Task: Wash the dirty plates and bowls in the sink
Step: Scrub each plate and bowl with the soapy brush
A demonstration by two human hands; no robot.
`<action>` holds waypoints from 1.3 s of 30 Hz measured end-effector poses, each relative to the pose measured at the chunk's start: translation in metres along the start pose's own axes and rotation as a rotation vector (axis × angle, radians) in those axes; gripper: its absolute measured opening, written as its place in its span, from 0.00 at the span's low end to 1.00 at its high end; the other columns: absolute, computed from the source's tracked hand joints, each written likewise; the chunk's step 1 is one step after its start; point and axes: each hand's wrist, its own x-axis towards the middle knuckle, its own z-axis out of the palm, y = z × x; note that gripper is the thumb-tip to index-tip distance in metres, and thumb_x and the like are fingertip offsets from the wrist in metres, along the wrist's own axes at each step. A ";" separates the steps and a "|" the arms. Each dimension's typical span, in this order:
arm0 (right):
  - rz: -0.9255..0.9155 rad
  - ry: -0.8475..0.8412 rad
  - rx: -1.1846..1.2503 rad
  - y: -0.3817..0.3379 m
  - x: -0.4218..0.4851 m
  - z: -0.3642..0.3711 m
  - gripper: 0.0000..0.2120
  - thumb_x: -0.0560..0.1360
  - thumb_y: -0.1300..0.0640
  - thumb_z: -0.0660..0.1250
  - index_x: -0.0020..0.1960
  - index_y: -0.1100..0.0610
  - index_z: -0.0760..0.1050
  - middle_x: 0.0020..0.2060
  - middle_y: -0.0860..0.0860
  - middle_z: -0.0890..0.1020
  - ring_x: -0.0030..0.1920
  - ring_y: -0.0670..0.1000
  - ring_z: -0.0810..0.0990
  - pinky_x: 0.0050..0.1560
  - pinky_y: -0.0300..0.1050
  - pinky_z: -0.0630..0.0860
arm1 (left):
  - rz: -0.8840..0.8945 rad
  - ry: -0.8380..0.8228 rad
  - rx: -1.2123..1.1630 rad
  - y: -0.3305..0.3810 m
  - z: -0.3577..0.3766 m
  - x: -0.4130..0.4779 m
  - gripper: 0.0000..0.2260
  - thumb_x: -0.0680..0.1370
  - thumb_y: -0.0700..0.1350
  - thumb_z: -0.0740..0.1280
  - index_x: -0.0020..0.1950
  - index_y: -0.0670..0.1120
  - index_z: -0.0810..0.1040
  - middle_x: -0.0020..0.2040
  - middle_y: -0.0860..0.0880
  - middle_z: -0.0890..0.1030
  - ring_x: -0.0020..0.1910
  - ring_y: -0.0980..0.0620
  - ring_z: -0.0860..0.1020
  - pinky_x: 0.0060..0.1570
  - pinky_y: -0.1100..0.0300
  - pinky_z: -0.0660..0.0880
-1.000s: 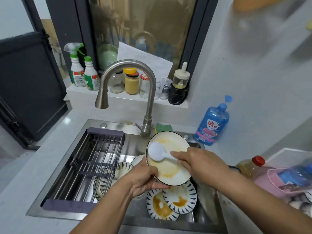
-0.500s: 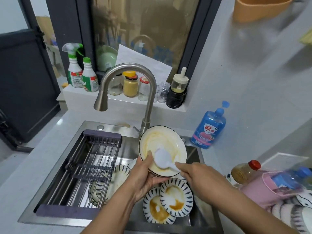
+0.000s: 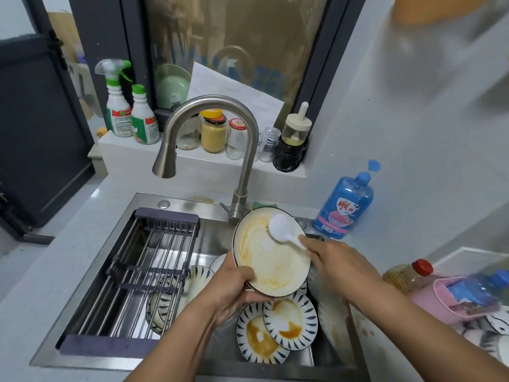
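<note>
Over the right part of the steel sink (image 3: pixel 180 203), you hold a cream plate with a dark rim (image 3: pixel 275 267), tilted so its smeared inside faces you. Your left hand (image 3: pixel 231 290) comes from the near side with the forearm going up and to the right; its fingers are curled under the near-left edge of the plate and the thumb presses on the rim, so it grips the plate. Your right hand (image 3: pixel 333 260) reaches in from the right, back of the hand up, and its fingers are closed around the handle of a white dish brush (image 3: pixel 282 228). The brush head lies on the far part of the plate, bristles touching the surface. Under the held plate, two blue-patterned plates with brown sauce (image 3: pixel 289 323) lie overlapped on the sink bottom. A metal drying rack (image 3: pixel 143 271) spans the left half, with more patterned dishes below it.
</note>
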 end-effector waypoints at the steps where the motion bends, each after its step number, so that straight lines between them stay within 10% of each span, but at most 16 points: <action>1: -0.030 -0.010 0.029 -0.004 0.003 0.002 0.20 0.85 0.43 0.51 0.76 0.32 0.61 0.59 0.50 0.78 0.56 0.56 0.79 0.55 0.54 0.78 | -0.019 -0.025 0.014 -0.002 -0.001 0.001 0.27 0.77 0.24 0.56 0.68 0.49 0.69 0.66 0.39 0.76 0.60 0.31 0.79 0.49 0.30 0.80; 8: -0.233 -0.118 0.010 -0.020 -0.002 0.005 0.21 0.85 0.42 0.53 0.77 0.30 0.58 0.53 0.44 0.75 0.53 0.50 0.77 0.52 0.51 0.76 | -0.101 -0.157 -0.026 -0.003 -0.005 -0.004 0.29 0.75 0.21 0.54 0.66 0.47 0.72 0.64 0.35 0.77 0.60 0.29 0.79 0.46 0.31 0.81; 16: -0.011 0.008 -0.245 0.002 -0.010 -0.010 0.25 0.84 0.54 0.58 0.75 0.33 0.57 0.48 0.49 0.73 0.49 0.55 0.80 0.43 0.48 0.75 | 0.025 -0.020 -0.081 -0.002 -0.010 -0.002 0.27 0.77 0.23 0.59 0.70 0.47 0.69 0.66 0.39 0.76 0.60 0.31 0.79 0.45 0.32 0.81; 20: -0.050 -0.234 -0.015 -0.010 -0.039 -0.001 0.14 0.84 0.49 0.57 0.68 0.38 0.72 0.55 0.47 0.83 0.52 0.50 0.81 0.54 0.50 0.80 | 0.096 0.065 -0.122 -0.001 -0.007 -0.003 0.18 0.82 0.42 0.67 0.71 0.48 0.70 0.64 0.41 0.80 0.56 0.38 0.83 0.44 0.35 0.83; 28: -0.083 -0.282 0.263 -0.056 -0.040 -0.014 0.19 0.85 0.47 0.57 0.75 0.43 0.70 0.68 0.48 0.76 0.63 0.51 0.76 0.64 0.47 0.74 | -0.028 -0.151 -0.285 -0.003 0.005 -0.012 0.36 0.76 0.69 0.54 0.70 0.43 0.73 0.61 0.35 0.82 0.59 0.33 0.82 0.50 0.33 0.81; 39: -0.060 -0.106 0.182 -0.054 -0.026 0.002 0.20 0.85 0.43 0.55 0.76 0.34 0.64 0.63 0.46 0.80 0.61 0.52 0.78 0.59 0.53 0.77 | -0.042 -0.258 -0.091 -0.007 -0.015 -0.017 0.30 0.74 0.21 0.65 0.71 0.44 0.70 0.64 0.33 0.79 0.60 0.29 0.80 0.51 0.32 0.78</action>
